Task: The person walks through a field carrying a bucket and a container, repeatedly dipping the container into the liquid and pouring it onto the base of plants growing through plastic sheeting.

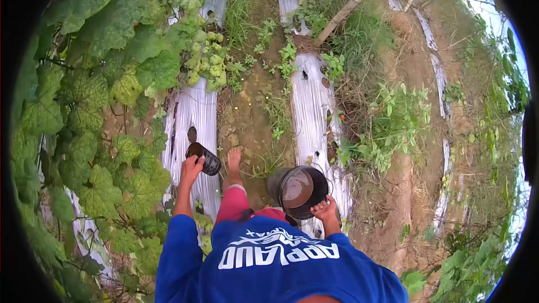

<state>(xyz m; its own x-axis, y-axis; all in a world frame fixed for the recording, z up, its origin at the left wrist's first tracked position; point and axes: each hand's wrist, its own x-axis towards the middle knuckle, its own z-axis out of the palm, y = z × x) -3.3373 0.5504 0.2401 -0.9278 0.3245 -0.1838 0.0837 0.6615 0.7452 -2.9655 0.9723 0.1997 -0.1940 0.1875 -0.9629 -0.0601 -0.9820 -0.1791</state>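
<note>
My left hand (191, 168) grips small dark cylindrical cup (205, 159); hole (192, 134) in silver plastic mulch (197, 106) just ahead. Right hand (327, 211) clasps round black bucket (303, 189).

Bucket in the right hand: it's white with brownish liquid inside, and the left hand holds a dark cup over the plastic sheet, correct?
Not quite. The head view shows the bucket is black, not white. The rest stands: the right hand holds it, brownish liquid is inside, and the left hand holds a dark cup over the plastic sheet.
</note>
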